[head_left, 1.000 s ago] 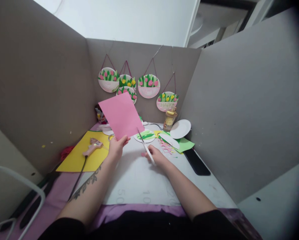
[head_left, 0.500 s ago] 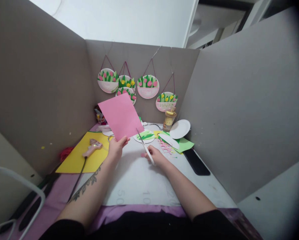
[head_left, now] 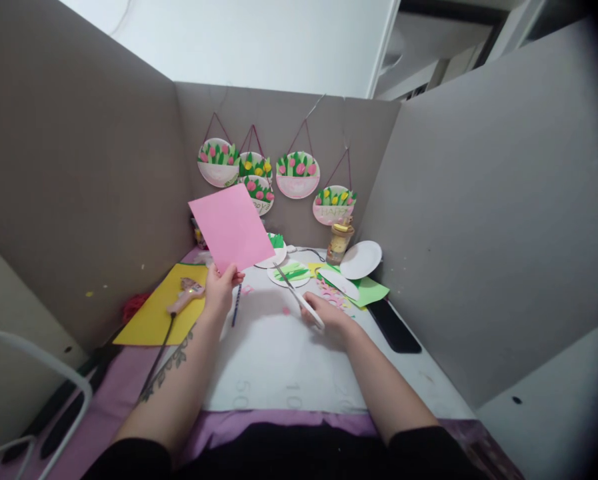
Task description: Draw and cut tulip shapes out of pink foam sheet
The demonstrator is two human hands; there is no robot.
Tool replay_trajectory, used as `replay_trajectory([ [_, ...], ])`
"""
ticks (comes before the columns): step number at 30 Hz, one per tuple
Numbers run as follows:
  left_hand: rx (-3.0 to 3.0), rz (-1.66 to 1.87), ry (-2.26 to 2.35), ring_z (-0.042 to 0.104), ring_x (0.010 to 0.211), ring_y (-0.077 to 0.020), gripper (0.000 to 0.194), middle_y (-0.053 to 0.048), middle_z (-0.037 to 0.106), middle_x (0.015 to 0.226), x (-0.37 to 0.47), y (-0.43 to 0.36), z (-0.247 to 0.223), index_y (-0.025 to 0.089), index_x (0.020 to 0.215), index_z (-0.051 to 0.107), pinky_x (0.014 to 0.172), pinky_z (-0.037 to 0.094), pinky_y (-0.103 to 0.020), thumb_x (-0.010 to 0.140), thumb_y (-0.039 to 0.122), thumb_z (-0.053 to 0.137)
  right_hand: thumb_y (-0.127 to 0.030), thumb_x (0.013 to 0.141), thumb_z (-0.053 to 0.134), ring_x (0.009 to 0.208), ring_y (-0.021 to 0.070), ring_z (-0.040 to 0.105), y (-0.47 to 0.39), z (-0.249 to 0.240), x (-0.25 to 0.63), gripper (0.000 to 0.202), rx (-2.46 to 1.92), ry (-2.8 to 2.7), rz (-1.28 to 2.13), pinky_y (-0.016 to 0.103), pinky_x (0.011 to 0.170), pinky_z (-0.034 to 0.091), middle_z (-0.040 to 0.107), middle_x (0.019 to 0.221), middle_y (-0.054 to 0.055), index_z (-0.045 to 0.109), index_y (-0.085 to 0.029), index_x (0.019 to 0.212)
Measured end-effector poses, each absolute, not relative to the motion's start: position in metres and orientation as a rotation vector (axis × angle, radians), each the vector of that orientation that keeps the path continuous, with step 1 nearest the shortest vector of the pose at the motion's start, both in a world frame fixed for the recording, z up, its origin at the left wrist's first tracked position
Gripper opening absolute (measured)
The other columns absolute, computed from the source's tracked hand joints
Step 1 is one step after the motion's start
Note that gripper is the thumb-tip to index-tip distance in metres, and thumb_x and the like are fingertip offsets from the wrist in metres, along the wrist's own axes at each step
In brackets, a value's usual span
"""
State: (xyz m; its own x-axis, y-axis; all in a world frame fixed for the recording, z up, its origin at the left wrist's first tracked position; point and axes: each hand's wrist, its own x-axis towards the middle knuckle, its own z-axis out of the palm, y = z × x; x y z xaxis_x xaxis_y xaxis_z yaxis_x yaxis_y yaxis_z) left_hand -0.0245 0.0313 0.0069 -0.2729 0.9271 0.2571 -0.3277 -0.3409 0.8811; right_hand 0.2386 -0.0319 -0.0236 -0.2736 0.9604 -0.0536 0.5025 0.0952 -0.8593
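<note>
My left hand (head_left: 222,288) pinches the lower edge of a pink sheet of paper (head_left: 233,228), holding it up off the table. In my right hand (head_left: 323,312) is a pair of scissors (head_left: 299,295) with white handles; the blades point up and left, just apart from the sheet's lower right corner. Behind the blades lies a white paper plate (head_left: 289,274) with green paper strips on it. A small pink paper piece (head_left: 286,311) rests on the table between my hands, and a dark pencil-like stick (head_left: 237,307) lies beside my left hand.
A glue gun (head_left: 186,299) lies on a yellow sheet (head_left: 143,317) at left, its cord running toward me. Pink scraps (head_left: 331,293), green paper (head_left: 371,291), a cup (head_left: 339,243) and a black phone (head_left: 393,325) are at right. Tulip plate crafts (head_left: 297,187) hang on the grey back panel.
The pink sheet has shifted left with my left hand. My right hand has drawn the scissors to the right, away from the paper's corner, uncovering the dark stick and another plate.
</note>
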Motion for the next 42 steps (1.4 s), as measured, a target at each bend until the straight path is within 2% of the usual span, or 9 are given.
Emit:
replay_trajectory([
  [3, 1.139, 1.622, 0.932, 0.055, 0.047, -0.0075, 0.038, 0.005, 0.056, 0.065, -0.037, 0.034, 0.013, 0.017, 0.089, 0.048, 0.047, 0.047, -0.019, 0.062, 0.032, 0.069, -0.021, 0.069, 0.055, 0.058, 0.0101, 0.048, -0.031, -0.017, 0.256, 0.011, -1.469, -1.877, 1.143, 0.019, 0.050, 0.036, 0.053, 0.067, -0.003, 0.048, -0.020, 0.078],
  [8, 1.424, 1.402, 0.990, 0.053, 0.047, -0.0088, 0.031, 0.005, 0.055, 0.059, -0.049, 0.031, 0.018, 0.016, 0.086, 0.052, 0.047, 0.046, -0.019, 0.064, 0.031, 0.067, -0.019, 0.069, 0.054, 0.059, 0.0107, 0.051, -0.033, -0.010, 0.280, 0.011, -1.460, -1.994, 1.224, 0.020, 0.051, 0.038, 0.055, 0.069, -0.002, 0.049, -0.020, 0.079],
  [14, 1.633, 1.223, 1.044, 0.057, 0.051, -0.0119, 0.033, 0.002, 0.059, 0.060, -0.053, 0.028, 0.017, 0.016, 0.097, 0.056, 0.049, 0.044, -0.020, 0.067, 0.028, 0.063, -0.021, 0.068, 0.056, 0.058, 0.0111, 0.051, -0.030, -0.019, 0.297, 0.014, -1.463, -2.124, 1.287, 0.022, 0.054, 0.042, 0.055, 0.068, -0.002, 0.051, -0.018, 0.080],
  [19, 1.709, 1.179, 1.018, 0.057, 0.051, -0.0130, 0.033, 0.002, 0.059, 0.059, -0.053, 0.026, 0.017, 0.016, 0.098, 0.059, 0.048, 0.042, -0.021, 0.067, 0.027, 0.062, -0.019, 0.061, 0.060, 0.056, 0.0102, 0.049, -0.028, -0.024, 0.297, 0.021, -1.425, -2.132, 1.397, 0.021, 0.051, 0.041, 0.054, 0.067, -0.003, 0.051, -0.018, 0.080],
  [24, 1.774, 1.138, 1.012, 0.057, 0.052, -0.0131, 0.028, 0.002, 0.058, 0.060, -0.052, 0.026, 0.016, 0.017, 0.096, 0.058, 0.049, 0.043, -0.021, 0.069, 0.026, 0.060, -0.019, 0.061, 0.058, 0.053, 0.0089, 0.048, -0.030, -0.021, 0.294, 0.021, -1.373, -2.091, 1.586, 0.019, 0.047, 0.039, 0.052, 0.064, -0.005, 0.049, -0.019, 0.080],
  [42, 1.801, 1.101, 1.005, 0.054, 0.054, -0.0131, 0.025, 0.003, 0.057, 0.062, -0.051, 0.016, 0.023, 0.019, 0.094, 0.057, 0.050, 0.042, -0.021, 0.071, 0.029, 0.060, -0.019, 0.062, 0.056, 0.049, 0.0090, 0.046, -0.036, -0.012, 0.284, 0.015, -1.487, -2.136, 1.487, 0.018, 0.043, 0.033, 0.052, 0.059, -0.005, 0.051, -0.019, 0.076],
])
